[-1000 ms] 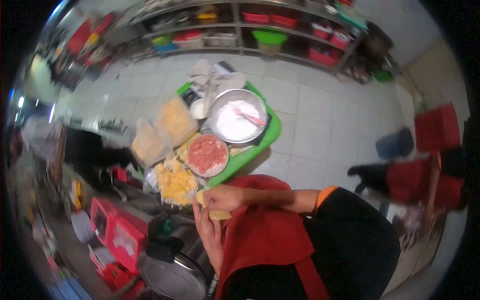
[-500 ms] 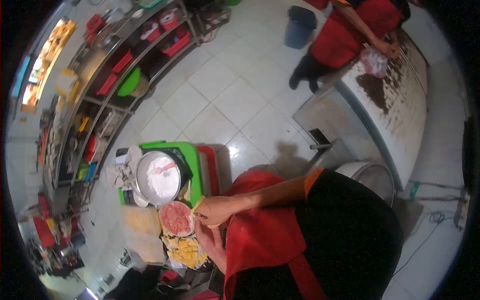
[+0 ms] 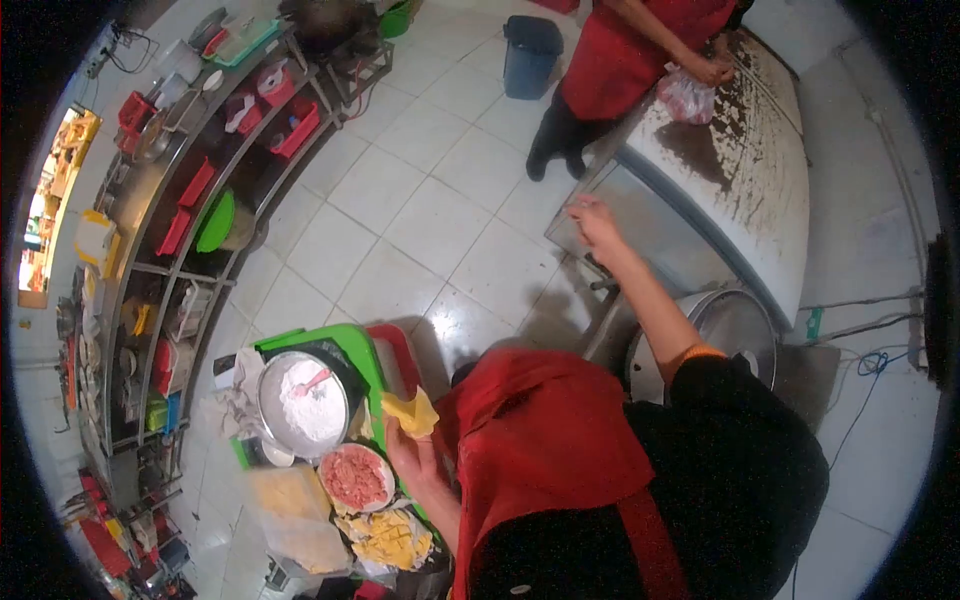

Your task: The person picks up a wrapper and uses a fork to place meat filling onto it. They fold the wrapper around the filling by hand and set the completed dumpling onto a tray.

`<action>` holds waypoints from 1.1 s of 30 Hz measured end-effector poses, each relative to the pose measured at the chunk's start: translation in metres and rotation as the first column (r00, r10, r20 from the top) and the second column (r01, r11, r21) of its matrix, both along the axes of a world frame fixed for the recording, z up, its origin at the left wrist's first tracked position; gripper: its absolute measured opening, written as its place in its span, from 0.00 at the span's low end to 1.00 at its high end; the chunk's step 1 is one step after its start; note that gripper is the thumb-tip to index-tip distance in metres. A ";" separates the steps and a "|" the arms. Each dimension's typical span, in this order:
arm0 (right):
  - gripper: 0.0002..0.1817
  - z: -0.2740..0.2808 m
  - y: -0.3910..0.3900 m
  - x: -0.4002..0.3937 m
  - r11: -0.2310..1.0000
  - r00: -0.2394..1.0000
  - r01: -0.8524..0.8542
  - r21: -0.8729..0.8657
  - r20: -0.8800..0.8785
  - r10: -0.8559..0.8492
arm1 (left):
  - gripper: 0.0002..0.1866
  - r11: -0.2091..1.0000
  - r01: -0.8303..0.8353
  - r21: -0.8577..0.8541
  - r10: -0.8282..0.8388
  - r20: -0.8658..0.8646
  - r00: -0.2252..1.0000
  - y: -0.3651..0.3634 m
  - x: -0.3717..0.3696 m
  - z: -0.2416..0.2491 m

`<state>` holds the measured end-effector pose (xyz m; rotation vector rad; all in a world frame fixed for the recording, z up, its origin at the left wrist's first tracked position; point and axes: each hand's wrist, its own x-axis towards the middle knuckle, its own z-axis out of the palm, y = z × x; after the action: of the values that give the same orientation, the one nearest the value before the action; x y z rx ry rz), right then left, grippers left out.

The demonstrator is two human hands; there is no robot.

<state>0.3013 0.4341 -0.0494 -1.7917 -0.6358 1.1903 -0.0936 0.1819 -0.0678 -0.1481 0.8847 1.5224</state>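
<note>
My left hand [image 3: 418, 462] holds a folded yellow sheet [image 3: 410, 412] upright by its lower part, just right of the food containers. My right hand [image 3: 597, 228] is raised far from it, over the floor's right side, with loosely bent fingers and nothing visible in them. Beside my left hand stands a bowl of pinkish minced filling [image 3: 356, 478]. Behind that, a metal bowl [image 3: 268, 412] holds white powder [image 3: 312, 410] and a pink utensil [image 3: 316, 381]. More yellow pieces [image 3: 390, 540] lie on a cloth below the filling.
A clear container [image 3: 295, 510] holds pale yellow sheets. Green and red crates [image 3: 365, 355] support the bowls. Shelving [image 3: 185, 230] curves along the left. A person in a red apron [image 3: 625, 60] handles a plastic bag [image 3: 686, 97] on a stained white surface [image 3: 765, 200]. A large pot [image 3: 735, 335] stands at right.
My right hand has left my left hand and swung up and right. The yellow sheet now stands out in my left hand, away from the filling bowl. The whole view has shifted.
</note>
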 end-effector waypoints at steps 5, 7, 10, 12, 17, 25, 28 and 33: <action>0.21 -0.020 -0.009 0.100 0.992 0.988 0.124 0.000 -0.095 -0.123 | 0.22 0.991 0.100 0.085 -0.096 -0.049 0.994 0.051 0.011 -0.015; 0.18 -0.028 -0.010 0.127 0.993 0.972 0.120 -0.023 -0.200 -0.122 | 0.22 0.980 0.157 0.119 -0.150 -0.065 0.987 0.073 0.022 -0.015; 0.11 -0.028 -0.024 0.131 0.967 0.920 0.256 -0.006 -0.305 -0.246 | 0.23 0.952 0.285 0.110 -0.273 -0.108 0.956 0.104 0.042 -0.009; 0.11 -0.012 -0.038 0.093 0.946 0.809 0.324 0.030 -0.527 -0.261 | 0.23 0.920 0.392 0.028 -0.379 -0.201 0.903 0.124 0.058 -0.003; 0.13 0.026 -0.053 -0.022 0.825 0.945 -0.253 0.505 -0.054 0.323 | 0.19 0.643 0.765 -0.038 -0.727 -0.344 0.594 0.182 0.110 0.062; 0.16 0.090 -0.008 -0.098 0.981 0.565 -0.002 0.195 -0.809 0.162 | 0.16 0.225 0.971 0.076 -0.830 -0.508 0.232 0.237 0.118 0.056; 0.13 0.079 0.009 -0.094 0.884 0.722 -0.152 0.442 -0.561 0.405 | 0.05 0.319 0.948 -0.004 -0.818 -0.507 0.273 0.252 0.128 0.060; 0.16 0.077 0.086 -0.031 0.728 0.705 -0.545 0.416 -0.243 0.666 | 0.03 0.385 0.921 -0.059 -0.804 -0.510 0.304 0.304 0.140 0.040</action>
<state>0.2708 0.5202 0.0274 -1.0349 -1.1749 1.7131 0.0461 0.4861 -0.0276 0.8486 0.8888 0.5430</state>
